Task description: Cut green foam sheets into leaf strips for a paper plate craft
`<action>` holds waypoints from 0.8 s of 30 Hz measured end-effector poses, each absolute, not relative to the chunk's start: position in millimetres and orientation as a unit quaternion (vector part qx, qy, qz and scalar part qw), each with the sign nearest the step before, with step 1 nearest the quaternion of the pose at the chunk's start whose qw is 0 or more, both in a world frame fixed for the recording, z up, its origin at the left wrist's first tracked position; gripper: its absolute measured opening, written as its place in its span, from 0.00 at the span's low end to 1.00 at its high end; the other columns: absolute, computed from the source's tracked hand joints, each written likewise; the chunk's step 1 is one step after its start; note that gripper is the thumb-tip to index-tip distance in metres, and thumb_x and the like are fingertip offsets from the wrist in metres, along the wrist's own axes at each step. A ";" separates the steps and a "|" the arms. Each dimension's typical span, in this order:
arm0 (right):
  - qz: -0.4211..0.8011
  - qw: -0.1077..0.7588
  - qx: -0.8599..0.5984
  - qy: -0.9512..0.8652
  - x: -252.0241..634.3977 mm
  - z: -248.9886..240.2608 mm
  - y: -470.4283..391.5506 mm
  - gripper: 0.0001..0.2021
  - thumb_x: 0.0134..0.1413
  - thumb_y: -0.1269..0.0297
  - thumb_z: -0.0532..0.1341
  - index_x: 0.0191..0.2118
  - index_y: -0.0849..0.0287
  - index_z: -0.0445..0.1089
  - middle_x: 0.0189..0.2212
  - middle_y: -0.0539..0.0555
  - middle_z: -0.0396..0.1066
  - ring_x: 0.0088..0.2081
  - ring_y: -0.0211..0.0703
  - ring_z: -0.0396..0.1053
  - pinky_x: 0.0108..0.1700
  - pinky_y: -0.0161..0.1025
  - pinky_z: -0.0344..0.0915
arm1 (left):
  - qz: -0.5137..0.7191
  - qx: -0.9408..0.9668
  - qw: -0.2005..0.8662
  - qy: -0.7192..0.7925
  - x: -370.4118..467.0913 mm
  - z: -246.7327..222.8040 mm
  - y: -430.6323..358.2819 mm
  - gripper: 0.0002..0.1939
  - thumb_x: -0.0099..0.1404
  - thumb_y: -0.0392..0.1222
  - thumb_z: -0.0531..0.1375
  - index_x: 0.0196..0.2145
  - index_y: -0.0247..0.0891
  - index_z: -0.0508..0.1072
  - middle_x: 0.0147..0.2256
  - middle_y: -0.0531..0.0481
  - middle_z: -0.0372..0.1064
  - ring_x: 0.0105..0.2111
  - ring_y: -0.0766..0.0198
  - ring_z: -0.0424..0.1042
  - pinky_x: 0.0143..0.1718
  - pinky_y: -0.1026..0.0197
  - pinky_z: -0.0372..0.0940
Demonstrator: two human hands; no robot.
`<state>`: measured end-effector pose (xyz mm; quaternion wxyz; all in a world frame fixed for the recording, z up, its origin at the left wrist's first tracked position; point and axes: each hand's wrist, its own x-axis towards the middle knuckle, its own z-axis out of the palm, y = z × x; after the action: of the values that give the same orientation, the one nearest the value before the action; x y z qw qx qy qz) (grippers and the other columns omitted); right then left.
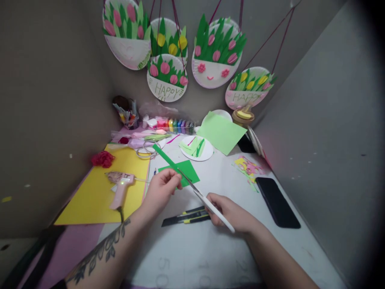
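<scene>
My left hand (165, 184) pinches a narrow strip of green paper (165, 155), which slants up and away to the left. My right hand (224, 210) grips a pair of white-handled scissors (212, 206). Their metal blades point up-left and meet the strip's near end beside my left fingertips; whether they cut into it I cannot tell. Under the strip lies a larger piece of green paper (189, 170) on the white table. Two utility knives (185, 218) with black and yellow bodies lie below my hands, partly hidden by the right one.
A pink glue gun (122, 190) rests on yellow sheets (87, 200) at left. A dark phone (278, 202) lies at right. Farther back are a paper plate (207, 151) with green scraps, light green paper (224, 132) and clay pots (177, 126). Decorated plates (216, 74) hang above.
</scene>
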<state>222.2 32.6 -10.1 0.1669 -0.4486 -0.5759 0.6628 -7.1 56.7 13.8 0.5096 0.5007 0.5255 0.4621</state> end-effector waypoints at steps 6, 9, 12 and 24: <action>0.657 0.164 -0.452 -0.581 223.1 -11.6 33.4 0.11 0.35 0.74 0.60 0.29 0.58 0.60 0.22 0.44 0.65 0.24 0.32 0.59 0.25 0.31 0.51 | 0.459 0.506 0.508 0.525 -7.6 15.0 56.0 0.11 0.60 0.45 0.58 0.25 0.37 0.65 0.20 0.57 0.67 0.19 0.72 0.57 0.22 0.68 0.54; 0.662 0.164 -0.446 -0.580 222.8 -10.2 33.2 0.11 0.35 0.74 0.60 0.28 0.58 0.59 0.22 0.43 0.64 0.24 0.32 0.58 0.25 0.31 0.50 | 0.453 0.512 0.504 0.527 -7.7 16.1 55.7 0.11 0.60 0.45 0.58 0.24 0.37 0.65 0.20 0.57 0.66 0.19 0.72 0.57 0.22 0.68 0.54; 0.663 0.166 -0.444 -0.580 222.1 -8.9 33.5 0.11 0.34 0.74 0.60 0.28 0.58 0.59 0.21 0.43 0.63 0.24 0.32 0.57 0.25 0.30 0.50 | 0.447 0.519 0.501 0.529 -7.0 17.6 55.1 0.11 0.60 0.44 0.58 0.23 0.37 0.65 0.19 0.57 0.66 0.19 0.72 0.56 0.22 0.68 0.53; 0.663 0.173 -0.456 -0.567 222.0 -9.3 34.6 0.10 0.35 0.73 0.60 0.28 0.58 0.59 0.21 0.44 0.64 0.24 0.32 0.58 0.25 0.31 0.50 | 0.465 0.495 0.506 0.532 -7.8 19.5 55.4 0.11 0.59 0.47 0.59 0.26 0.37 0.68 0.21 0.55 0.69 0.19 0.72 0.58 0.22 0.68 0.55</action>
<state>222.0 34.6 -9.3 0.1733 -0.4563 -0.5671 0.6634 -7.8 55.4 19.5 0.5060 0.4954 0.5315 0.4648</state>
